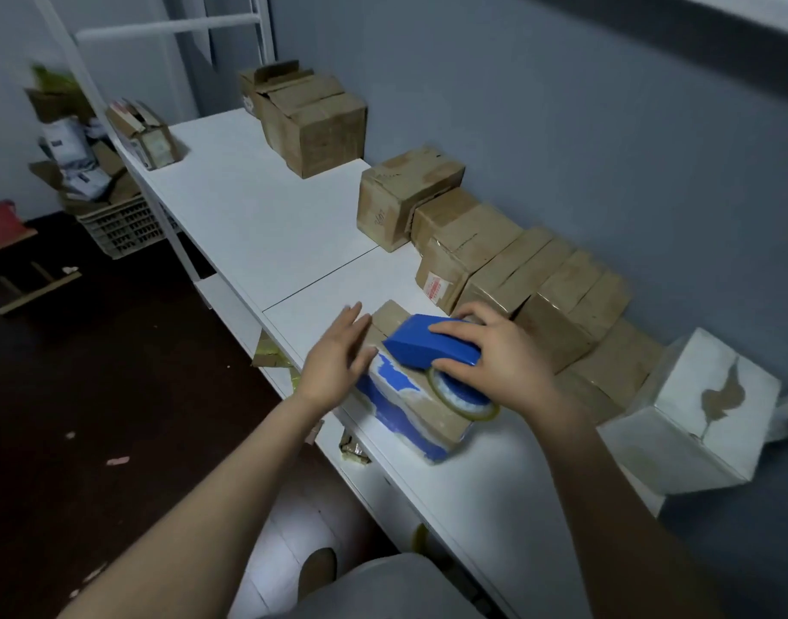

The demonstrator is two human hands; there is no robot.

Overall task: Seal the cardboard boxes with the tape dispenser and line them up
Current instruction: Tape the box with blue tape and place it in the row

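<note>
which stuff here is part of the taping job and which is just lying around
Job: blue tape dispenser in right hand; box under it, left hand beside; row of boxes along wall.
Lying about: white crate, red bench, floor scraps.

We see a white table (249, 207) running along a blue-grey wall (561, 127), its top split by a thin seam (320, 279). A white metal frame (168, 26) rises at its far end. Below the top, a lower shelf (231, 306) shows, with yellowish scraps (271, 355) at the front edge. On the dark floor (115, 373) stands a pale lattice crate (124, 225) heaped with paper and card waste (79, 163). Near it, at the left edge, is a red bench (1, 225). Small pale bits (117, 461) litter the floor.
</note>
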